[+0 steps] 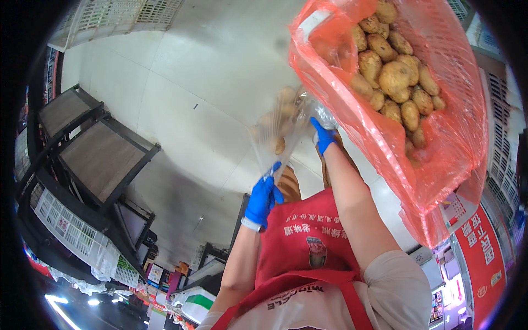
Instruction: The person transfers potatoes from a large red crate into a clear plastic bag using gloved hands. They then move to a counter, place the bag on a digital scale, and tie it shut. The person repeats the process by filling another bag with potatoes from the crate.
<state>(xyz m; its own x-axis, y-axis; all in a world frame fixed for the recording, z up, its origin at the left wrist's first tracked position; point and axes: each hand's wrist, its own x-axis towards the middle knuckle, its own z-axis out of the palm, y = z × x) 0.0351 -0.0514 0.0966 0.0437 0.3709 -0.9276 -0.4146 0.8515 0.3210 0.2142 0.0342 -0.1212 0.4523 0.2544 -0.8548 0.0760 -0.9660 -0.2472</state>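
Note:
My left hand (262, 200), in a blue glove, grips the gathered edge of a clear plastic bag (264, 144). Through the stretched film I see several potatoes (284, 107) low in the bag. On the bag's other side is my right hand (325, 137), also blue-gloved; it holds crumpled clear film, and some of its fingers are hidden. Beside that hand, to the right, stands a crate lined with a red plastic bag (445, 136). A heap of loose potatoes (394, 78) lies inside the red liner.
Pale floor tiles (185, 82) spread in front of me. Dark-framed display stands (103, 161) are on the left, with a white plastic basket (70, 218) near them. A white slatted crate (123, 16) stands at the top left. A red sign (480, 260) bearing writing is at the lower right.

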